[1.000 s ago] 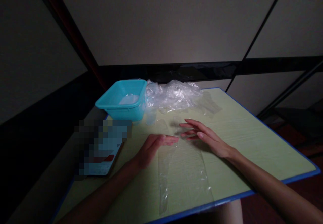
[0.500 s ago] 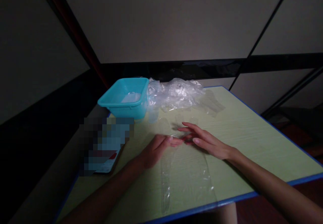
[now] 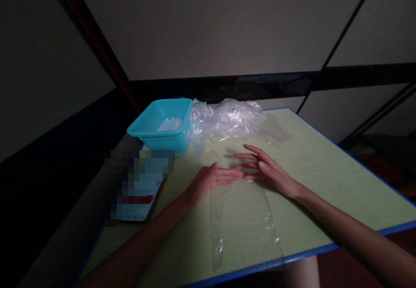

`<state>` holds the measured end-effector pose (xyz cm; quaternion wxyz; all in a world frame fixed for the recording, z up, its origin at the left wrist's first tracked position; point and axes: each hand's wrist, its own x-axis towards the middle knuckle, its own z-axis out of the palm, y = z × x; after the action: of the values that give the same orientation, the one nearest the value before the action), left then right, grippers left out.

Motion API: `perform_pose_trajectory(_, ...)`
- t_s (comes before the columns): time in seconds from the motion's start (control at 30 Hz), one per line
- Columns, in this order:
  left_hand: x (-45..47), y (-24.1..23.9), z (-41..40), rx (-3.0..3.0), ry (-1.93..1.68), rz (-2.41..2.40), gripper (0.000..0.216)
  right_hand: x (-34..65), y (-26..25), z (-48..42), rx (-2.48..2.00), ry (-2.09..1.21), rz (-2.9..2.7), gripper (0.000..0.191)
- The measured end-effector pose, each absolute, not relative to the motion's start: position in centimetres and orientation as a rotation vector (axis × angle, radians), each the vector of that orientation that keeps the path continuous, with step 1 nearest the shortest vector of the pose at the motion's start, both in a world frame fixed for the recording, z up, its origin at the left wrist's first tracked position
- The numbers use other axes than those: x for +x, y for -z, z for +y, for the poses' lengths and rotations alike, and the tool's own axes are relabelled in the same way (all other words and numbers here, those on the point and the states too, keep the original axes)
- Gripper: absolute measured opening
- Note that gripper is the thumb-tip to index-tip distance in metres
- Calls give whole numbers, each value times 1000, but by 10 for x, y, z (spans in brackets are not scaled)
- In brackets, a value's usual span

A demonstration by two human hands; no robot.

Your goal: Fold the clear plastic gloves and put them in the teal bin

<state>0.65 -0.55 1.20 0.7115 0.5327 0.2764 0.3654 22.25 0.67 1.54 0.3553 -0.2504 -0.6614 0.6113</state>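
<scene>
A clear flat plastic bag point(image 3: 245, 225) lies lengthwise on the pale green table point(image 3: 325, 179), reaching to the near edge. My left hand point(image 3: 211, 179) rests at the bag's far left corner, palm turned partly up, fingers stretched out. My right hand point(image 3: 268, 171) lies flat on the bag's far end, fingers spread and pointing left. The fingertips of both hands almost meet. Neither hand holds anything.
A teal plastic tub point(image 3: 162, 125) stands at the far left of the table. Beside it lies a heap of crumpled clear plastic bags point(image 3: 227, 119). A blurred-out card or packet point(image 3: 138, 184) sits at the left edge. Dark frames and walls surround the table.
My left hand has turned from palm down to palm partly up and shifted slightly right. The right hand has stayed flat on the bag's far end. The view has drifted a little.
</scene>
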Motion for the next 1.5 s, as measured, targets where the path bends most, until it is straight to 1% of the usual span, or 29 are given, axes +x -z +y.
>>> perform_pose_trajectory(0.2, 18, -7, -6, 1197, -722, 563, 66, 221, -18, 4, -662, -1557, -1790, 56)
perform_pose_trajectory(0.43, 18, -1, -6, 1174, -730, 559, 65, 219, -19, 3, -616, -1505, -1868, 57)
perform_pose_trajectory(0.6, 8, -6, 1, 1062, -739, 460, 64, 222, -13, 10, -609, -1645, -1597, 50)
perform_pose_trajectory(0.77, -13, -16, 7, 904, -922, 420, 58, 227, -15, 17, -654, -1616, -1380, 47)
perform_pose_trajectory(0.87, -17, -19, 5, 901, -928, 434, 58, 227, -18, 14, -649, -1629, -1411, 49)
perform_pose_trajectory(1.03, -3, -15, -1, 1014, -791, 420, 62, 223, -15, 10, -567, -1710, -1483, 51)
perform_pose_trajectory(1.17, 7, -10, -3, 1092, -711, 474, 67, 222, -12, 9, -524, -1746, -1523, 56)
perform_pose_trajectory(1.4, 12, -6, -6, 1162, -691, 532, 64, 221, -18, 2, -633, -1705, -1685, 59)
perform_pose_trajectory(1.5, 10, -8, -5, 1118, -698, 501, 63, 221, -15, 4, -616, -1727, -1646, 56)
